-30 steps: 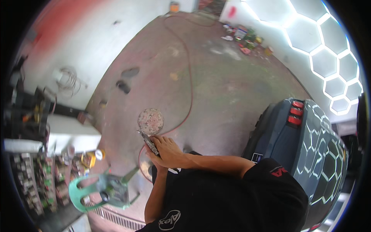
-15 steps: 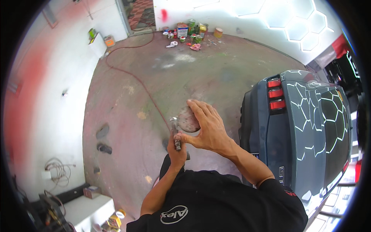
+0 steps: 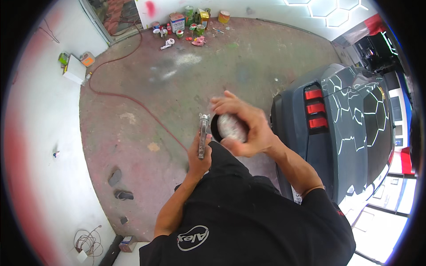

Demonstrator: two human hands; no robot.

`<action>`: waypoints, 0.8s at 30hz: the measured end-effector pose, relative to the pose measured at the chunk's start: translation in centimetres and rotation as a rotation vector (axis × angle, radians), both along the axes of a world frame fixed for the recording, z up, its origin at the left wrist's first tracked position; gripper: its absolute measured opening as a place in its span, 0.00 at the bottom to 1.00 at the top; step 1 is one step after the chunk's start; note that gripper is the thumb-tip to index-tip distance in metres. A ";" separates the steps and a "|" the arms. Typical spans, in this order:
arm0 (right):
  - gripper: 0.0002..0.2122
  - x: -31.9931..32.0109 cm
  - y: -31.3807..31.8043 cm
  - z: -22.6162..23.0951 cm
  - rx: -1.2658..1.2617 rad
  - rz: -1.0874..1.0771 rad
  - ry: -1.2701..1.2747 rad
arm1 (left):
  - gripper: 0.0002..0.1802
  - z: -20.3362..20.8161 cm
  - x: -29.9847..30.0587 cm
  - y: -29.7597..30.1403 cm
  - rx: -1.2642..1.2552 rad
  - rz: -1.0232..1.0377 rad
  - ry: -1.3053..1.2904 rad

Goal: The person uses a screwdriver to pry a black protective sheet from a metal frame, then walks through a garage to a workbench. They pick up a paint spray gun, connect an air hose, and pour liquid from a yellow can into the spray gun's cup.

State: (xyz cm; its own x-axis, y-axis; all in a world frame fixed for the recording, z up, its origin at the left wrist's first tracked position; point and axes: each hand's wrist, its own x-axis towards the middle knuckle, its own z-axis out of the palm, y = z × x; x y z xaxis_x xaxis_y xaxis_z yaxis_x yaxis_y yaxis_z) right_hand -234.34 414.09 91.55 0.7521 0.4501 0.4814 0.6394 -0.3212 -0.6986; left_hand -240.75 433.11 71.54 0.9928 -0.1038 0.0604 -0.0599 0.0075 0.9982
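My left hand point(image 3: 198, 160) is closed around the handle of a metal spray gun point(image 3: 203, 133), held upright in front of my body. To its right, my right hand point(image 3: 254, 126) curls its fingers and thumb around the rim of a round, paint-spotted lid point(image 3: 232, 127), smeared by motion. A dark crescent point(image 3: 215, 127) shows between the lid and the gun; it looks like the inside of the gun's cup, though most of it is hidden.
A grey car point(image 3: 319, 155) with red tail lights stands close on my right. A red hose point(image 3: 133, 101) winds across the stained floor toward my left hand. Paint cans point(image 3: 177, 21) and rags line the far wall. Dark sandals point(image 3: 123, 195) lie near the left wall.
My right hand has turned and shifted right with the lid, leaving a dark gap beside the gun. My left hand and the gun are slightly higher in the picture. The view has swung round.
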 end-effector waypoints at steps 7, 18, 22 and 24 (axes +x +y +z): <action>0.25 18.5 -6.5 -3.2 0.716 -0.234 0.161 | 0.32 -2.1 15.6 -0.5 -0.072 0.129 0.065; 0.19 39.6 -13.3 -21.2 -0.041 -0.602 0.694 | 0.33 -6.8 34.2 2.2 0.249 0.425 0.137; 0.22 37.3 -20.5 -28.1 -0.336 -0.732 0.875 | 0.34 -9.3 36.4 3.2 0.323 0.431 0.158; 0.22 34.0 -25.7 -30.3 -0.423 -0.826 0.986 | 0.34 -10.0 38.6 4.1 0.251 0.471 0.262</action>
State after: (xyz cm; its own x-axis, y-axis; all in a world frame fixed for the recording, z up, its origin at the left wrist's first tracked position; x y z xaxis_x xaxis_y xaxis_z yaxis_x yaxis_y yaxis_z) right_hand -200.35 388.41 61.23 0.8216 -0.3194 -0.4721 -0.5487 -0.6675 -0.5033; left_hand -202.18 437.17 61.56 0.9141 0.3718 -0.1619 0.2487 -0.1987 0.9480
